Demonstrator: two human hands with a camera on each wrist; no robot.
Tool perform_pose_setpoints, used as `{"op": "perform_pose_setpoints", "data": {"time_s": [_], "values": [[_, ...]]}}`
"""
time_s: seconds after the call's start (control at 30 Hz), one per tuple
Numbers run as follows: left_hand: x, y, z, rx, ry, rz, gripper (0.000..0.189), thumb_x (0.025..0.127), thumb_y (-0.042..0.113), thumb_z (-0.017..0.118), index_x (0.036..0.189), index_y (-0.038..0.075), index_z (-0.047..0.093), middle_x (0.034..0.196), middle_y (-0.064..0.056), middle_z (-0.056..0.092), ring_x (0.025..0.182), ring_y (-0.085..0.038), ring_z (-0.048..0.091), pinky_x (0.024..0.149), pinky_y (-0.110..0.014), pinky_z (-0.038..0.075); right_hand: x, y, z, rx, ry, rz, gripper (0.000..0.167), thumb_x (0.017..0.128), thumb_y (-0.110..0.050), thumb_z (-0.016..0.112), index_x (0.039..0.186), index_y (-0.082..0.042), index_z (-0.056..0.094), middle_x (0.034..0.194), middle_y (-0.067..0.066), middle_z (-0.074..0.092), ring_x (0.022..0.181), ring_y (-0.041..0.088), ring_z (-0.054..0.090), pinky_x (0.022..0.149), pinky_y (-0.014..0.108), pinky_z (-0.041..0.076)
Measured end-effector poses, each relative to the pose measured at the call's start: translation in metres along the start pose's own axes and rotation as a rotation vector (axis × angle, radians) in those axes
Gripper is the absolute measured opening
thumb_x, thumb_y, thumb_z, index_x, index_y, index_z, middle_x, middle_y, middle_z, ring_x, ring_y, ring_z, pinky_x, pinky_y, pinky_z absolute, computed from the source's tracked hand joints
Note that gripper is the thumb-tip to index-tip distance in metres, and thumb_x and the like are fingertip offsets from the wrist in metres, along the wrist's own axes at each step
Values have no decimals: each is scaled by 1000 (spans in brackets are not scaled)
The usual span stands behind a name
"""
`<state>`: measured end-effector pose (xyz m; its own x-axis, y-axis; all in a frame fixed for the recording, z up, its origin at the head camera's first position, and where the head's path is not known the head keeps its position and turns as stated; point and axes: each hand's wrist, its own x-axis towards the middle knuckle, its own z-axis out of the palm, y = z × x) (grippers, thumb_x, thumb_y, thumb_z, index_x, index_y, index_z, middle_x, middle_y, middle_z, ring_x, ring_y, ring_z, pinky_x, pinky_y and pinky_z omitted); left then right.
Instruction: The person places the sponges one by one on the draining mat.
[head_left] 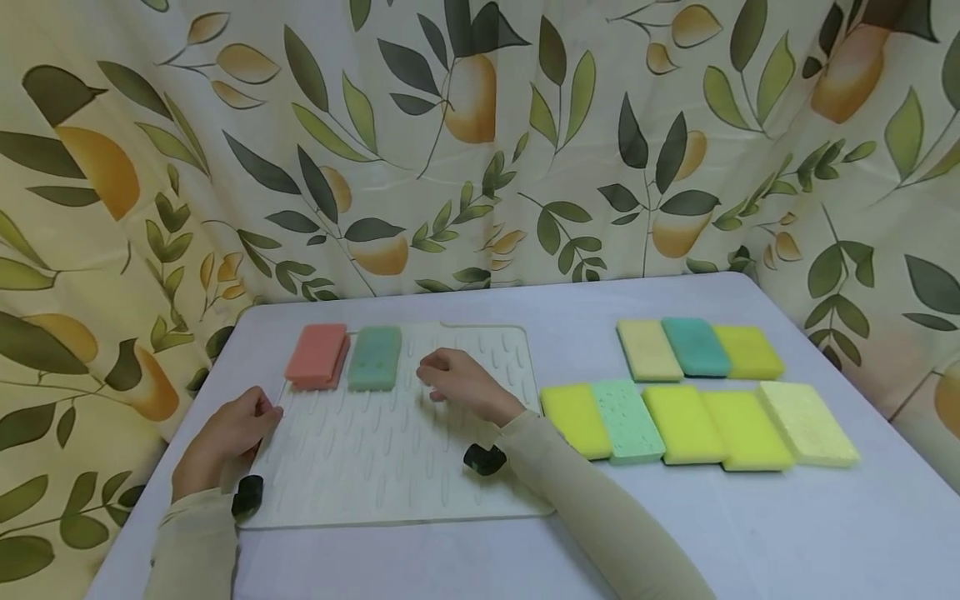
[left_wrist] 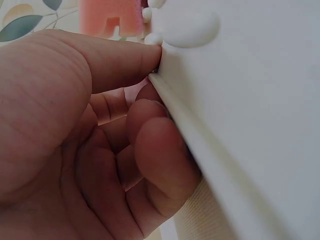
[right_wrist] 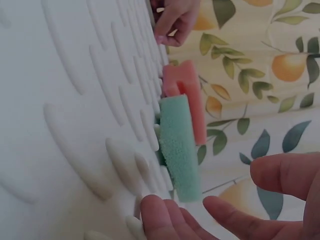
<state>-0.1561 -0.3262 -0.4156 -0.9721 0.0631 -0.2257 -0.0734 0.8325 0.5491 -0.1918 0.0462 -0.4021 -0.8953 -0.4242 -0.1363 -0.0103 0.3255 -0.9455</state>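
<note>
A white ridged drying mat (head_left: 375, 475) lies on the table. My left hand (head_left: 234, 429) pinches its left edge, thumb on top and curled fingers below, as the left wrist view shows (left_wrist: 100, 140). At the mat's far left corner sits a pink sponge (head_left: 317, 357) with a notch in its side. Beside it, slightly apart, is a green sponge (head_left: 375, 358). Over the mat, to the right of the green sponge, is my right hand (head_left: 471, 387). Its thumb and fingers are spread apart with nothing between them in the right wrist view (right_wrist: 240, 215).
Right of the mat, sponges lie in two rows. The back row has a pale yellow sponge (head_left: 648, 350), a teal one (head_left: 696, 347) and a yellow one (head_left: 748, 352). Several yellow and green sponges (head_left: 628, 421) form the front row. A leaf-patterned curtain (head_left: 480, 208) stands behind.
</note>
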Motion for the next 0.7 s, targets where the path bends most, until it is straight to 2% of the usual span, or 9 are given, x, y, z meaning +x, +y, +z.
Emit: {"op": "perform_pose_setpoints", "data": {"time_s": [0.2,0.33,0.43,0.7], "values": [[1,2,-1,13,-7,-13,21,109,21,58,101,4,48,73,-7,52,62,-22,53,61,-37,45,-9,-2,-12,-2,-14,-23,50,112,-29,53,148,5,55,147,18,59,106,35,73,101,45,54],[0,2,-2,13,2,-8,21,109,21,57,101,4,48,73,-7,52,62,-22,53,61,-38,46,-15,-8,-26,26,-1,-29,52,112,-29,54,151,5,52,149,18,57,123,39,66,101,45,55],[0,2,-1,-3,0,1,21,109,21,57,100,4,48,73,-7,52,61,-22,53,60,-38,46,-22,-12,-41,43,25,-33,52,112,-29,54,152,5,51,149,19,57,133,41,59,103,47,54],[-1,2,0,1,-14,-11,22,109,22,57,101,4,48,74,-7,52,61,-22,53,61,-37,46,-41,-21,-81,61,136,-40,52,113,-31,53,153,2,50,152,19,54,135,42,56,106,50,51]]}}
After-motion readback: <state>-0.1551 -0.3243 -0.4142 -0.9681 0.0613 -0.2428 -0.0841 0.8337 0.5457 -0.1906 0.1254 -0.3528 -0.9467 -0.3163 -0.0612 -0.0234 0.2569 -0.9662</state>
